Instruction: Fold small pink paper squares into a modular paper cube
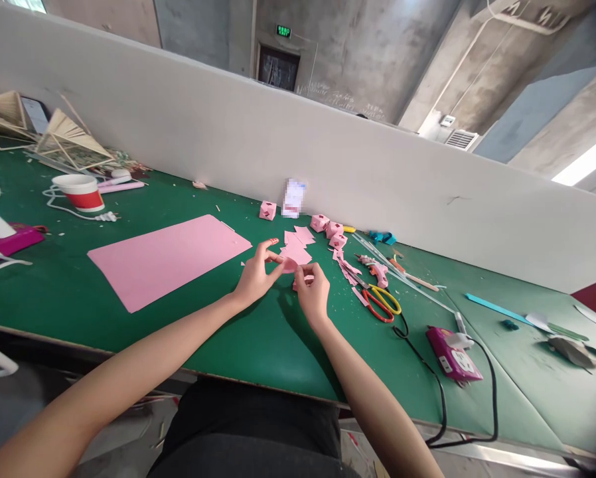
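Between my two hands is a small piece of pink paper point(289, 265), slightly curved. My left hand point(259, 271) pinches its left edge with thumb and finger, the other fingers raised. On the right edge, the fingertips of my right hand point(312, 289) are closed. More cut pink paper pieces point(296, 251) lie just beyond the hands, and another pink bit shows partly hidden beside my right hand. Several folded pink paper boxes point(334, 230) with dark openings stand behind these pieces; one more pink box point(267, 210) sits to the left of them.
A large pink sheet point(163, 262) lies at left. Scissors with red and yellow handles point(381, 303), a pink glue gun point(379, 272) and a magenta power strip point(454, 355) with a black cord are at right. A red and white cup point(81, 192) stands far left, near stick models point(72, 143).
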`<state>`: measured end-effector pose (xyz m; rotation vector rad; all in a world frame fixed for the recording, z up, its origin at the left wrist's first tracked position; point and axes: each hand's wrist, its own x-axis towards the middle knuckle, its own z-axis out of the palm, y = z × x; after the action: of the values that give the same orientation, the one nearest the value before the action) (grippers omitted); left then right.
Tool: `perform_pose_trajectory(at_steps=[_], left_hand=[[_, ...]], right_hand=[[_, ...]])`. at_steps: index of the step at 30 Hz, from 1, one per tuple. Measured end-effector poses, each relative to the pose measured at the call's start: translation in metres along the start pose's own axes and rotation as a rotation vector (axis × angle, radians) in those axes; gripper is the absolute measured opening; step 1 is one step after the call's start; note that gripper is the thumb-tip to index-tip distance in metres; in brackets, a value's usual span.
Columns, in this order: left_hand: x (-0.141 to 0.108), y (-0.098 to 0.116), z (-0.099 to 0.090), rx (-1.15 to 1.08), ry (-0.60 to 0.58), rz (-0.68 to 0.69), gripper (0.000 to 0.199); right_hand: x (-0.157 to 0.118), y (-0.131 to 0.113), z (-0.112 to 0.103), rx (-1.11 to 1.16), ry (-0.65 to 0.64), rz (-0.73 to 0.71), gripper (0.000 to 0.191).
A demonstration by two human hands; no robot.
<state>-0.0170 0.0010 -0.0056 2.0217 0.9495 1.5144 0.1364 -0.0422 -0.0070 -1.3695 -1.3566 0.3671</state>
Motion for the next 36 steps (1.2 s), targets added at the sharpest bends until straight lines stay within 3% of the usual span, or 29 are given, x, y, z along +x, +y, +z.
perform_pose_trajectory(at_steps=[4, 9, 13, 21, 26, 30, 36], left_hand=[[0.001, -0.008, -0.003, 0.069, 0.046, 0.050, 0.052], [-0.003, -0.009, -0.002, 0.210, -0.064, 0.144, 0.054], [-0.007, -0.006, -0.001, 0.191, -0.084, 0.132, 0.054], [-0.006, -0.002, -0.006, 0.020, -0.036, -0.017, 0.050], [-0.008, -0.004, -0.003, 0.090, -0.117, 0.026, 0.043], [-0.010, -0.003, -0.001, 0.129, -0.148, 0.053, 0.047], [-0.008, 0.005, 0.002, 0.088, -0.100, 0.098, 0.045]], right_hand=[[-0.004, 0.005, 0.007, -0.100, -0.105, -0.039, 0.021], [-0.003, 0.004, 0.003, -0.210, -0.059, -0.237, 0.026], [0.001, 0.003, -0.005, -0.256, -0.078, -0.368, 0.016], [0.004, 0.008, -0.006, -0.188, -0.044, -0.355, 0.011], [0.006, 0.009, -0.008, -0.220, -0.091, -0.462, 0.008], [0.007, 0.010, -0.010, -0.237, -0.100, -0.465, 0.011], [0.012, 0.010, -0.012, -0.300, -0.073, -0.416, 0.010]])
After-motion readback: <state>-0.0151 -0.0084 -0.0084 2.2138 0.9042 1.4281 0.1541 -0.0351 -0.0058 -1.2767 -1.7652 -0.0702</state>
